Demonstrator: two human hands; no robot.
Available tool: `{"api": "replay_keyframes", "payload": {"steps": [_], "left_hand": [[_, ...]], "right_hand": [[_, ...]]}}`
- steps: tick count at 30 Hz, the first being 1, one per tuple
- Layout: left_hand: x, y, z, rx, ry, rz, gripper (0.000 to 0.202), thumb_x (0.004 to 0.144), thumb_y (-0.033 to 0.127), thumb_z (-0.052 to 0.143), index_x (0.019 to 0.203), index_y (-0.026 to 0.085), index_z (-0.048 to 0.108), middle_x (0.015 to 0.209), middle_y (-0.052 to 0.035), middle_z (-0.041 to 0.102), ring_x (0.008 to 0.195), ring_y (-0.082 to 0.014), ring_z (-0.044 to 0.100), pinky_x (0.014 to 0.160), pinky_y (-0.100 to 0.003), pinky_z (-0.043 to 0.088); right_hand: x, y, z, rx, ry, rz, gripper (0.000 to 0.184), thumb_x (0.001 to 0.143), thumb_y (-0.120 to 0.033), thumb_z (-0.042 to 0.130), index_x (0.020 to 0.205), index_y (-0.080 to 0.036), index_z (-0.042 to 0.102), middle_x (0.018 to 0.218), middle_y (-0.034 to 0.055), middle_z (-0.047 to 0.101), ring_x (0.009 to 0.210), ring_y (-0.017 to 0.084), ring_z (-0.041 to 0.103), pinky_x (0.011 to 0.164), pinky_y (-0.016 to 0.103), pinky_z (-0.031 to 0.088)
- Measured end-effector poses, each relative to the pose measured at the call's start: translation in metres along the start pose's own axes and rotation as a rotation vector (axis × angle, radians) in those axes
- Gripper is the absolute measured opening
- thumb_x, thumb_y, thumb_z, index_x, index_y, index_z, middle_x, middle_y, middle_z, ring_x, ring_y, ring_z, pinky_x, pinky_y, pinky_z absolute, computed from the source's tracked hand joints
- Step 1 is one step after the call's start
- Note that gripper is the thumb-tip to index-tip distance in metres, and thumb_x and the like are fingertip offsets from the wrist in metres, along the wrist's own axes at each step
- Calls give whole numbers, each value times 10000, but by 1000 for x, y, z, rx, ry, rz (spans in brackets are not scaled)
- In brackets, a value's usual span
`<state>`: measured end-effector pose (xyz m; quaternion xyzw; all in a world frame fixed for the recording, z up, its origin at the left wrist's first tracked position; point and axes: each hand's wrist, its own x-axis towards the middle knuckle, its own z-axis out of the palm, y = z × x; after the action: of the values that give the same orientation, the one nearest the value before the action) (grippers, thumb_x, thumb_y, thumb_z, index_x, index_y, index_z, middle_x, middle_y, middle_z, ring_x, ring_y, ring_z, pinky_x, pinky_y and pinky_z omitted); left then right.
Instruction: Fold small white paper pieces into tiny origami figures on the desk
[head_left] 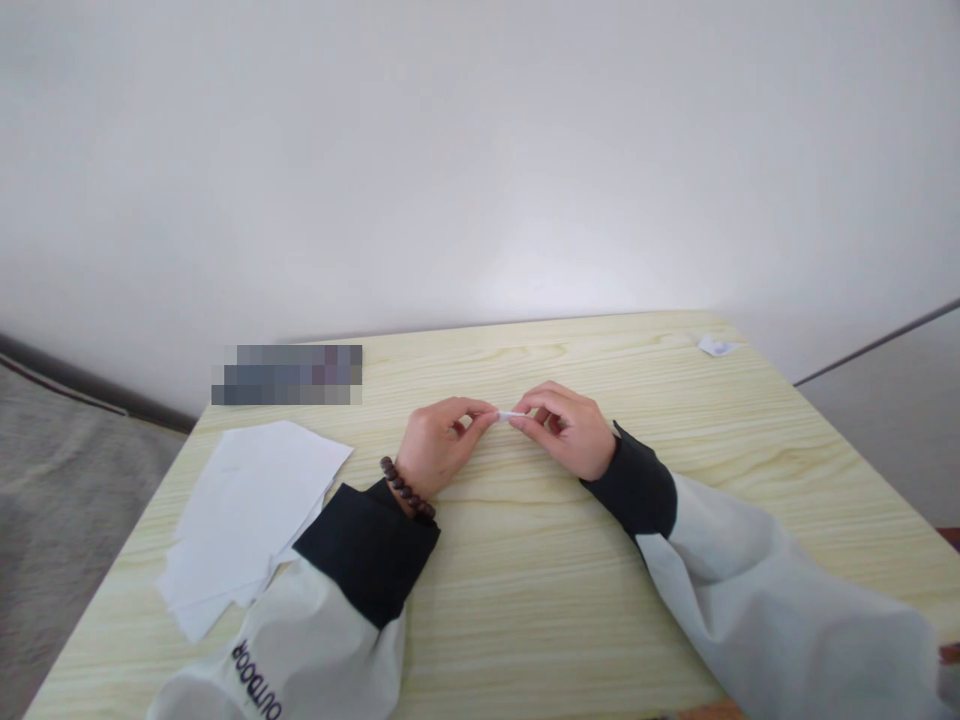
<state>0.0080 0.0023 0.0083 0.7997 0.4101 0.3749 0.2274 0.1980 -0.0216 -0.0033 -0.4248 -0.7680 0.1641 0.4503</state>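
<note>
Your left hand [439, 445] and right hand [566, 428] meet over the middle of the wooden table [570, 590], fingertips of both pinched on the two ends of a small white paper strip [512, 414]. A loose stack of white sheets [247, 510] lies at the near left, and a small paper scrap [716, 346] sits at the far right corner.

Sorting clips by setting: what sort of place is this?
Likely a plain indoor workroom: a wood-grain table by a bare white wall, loose paper sheets, the left hand and right hand pinching a small paper strip.
</note>
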Motion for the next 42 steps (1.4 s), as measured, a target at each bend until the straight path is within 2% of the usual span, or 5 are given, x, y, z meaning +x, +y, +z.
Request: {"api": "replay_keyframes", "payload": {"steps": [8, 19, 28, 34, 42], "left_hand": [[0, 0, -1, -34, -116, 10, 181, 787, 324, 606, 862, 170, 663, 823, -15, 700, 624, -102, 603, 573, -196, 484], [-1, 3, 2, 27, -46, 48, 168, 800, 312, 591, 818, 162, 665, 740, -8, 693, 503, -77, 537, 516, -190, 449], [0, 0, 3, 13, -49, -2, 197, 800, 340, 582, 857, 168, 660, 777, -12, 693, 547, -90, 574, 533, -195, 476], [0, -1, 3, -34, -67, -23, 218, 819, 323, 551, 969, 187, 632, 869, -21, 691, 710, -118, 632, 550, -188, 498], [0, 3, 1, -6, -57, -5, 172, 818, 296, 547, 842, 158, 648, 793, -26, 686, 623, -104, 596, 553, -197, 486]], "right_hand": [[1, -4, -1, 25, 26, -83, 55, 820, -194, 588, 813, -164, 634, 789, 43, 629, 531, 63, 501, 485, 190, 435], [0, -4, 0, 13, 14, -31, 61, 821, -210, 579, 799, -171, 621, 778, 37, 617, 545, 70, 513, 484, 195, 443], [0, -2, 0, 8, 34, -5, 44, 828, -202, 551, 829, -178, 588, 832, 39, 589, 518, 58, 497, 469, 198, 444], [0, -3, 0, -9, 78, -4, 41, 834, -202, 534, 818, -183, 567, 812, 32, 577, 519, 63, 490, 480, 205, 442], [1, -6, -2, -5, 26, -10, 86, 851, -225, 521, 799, -183, 574, 815, 40, 584, 519, 71, 480, 489, 216, 435]]}}
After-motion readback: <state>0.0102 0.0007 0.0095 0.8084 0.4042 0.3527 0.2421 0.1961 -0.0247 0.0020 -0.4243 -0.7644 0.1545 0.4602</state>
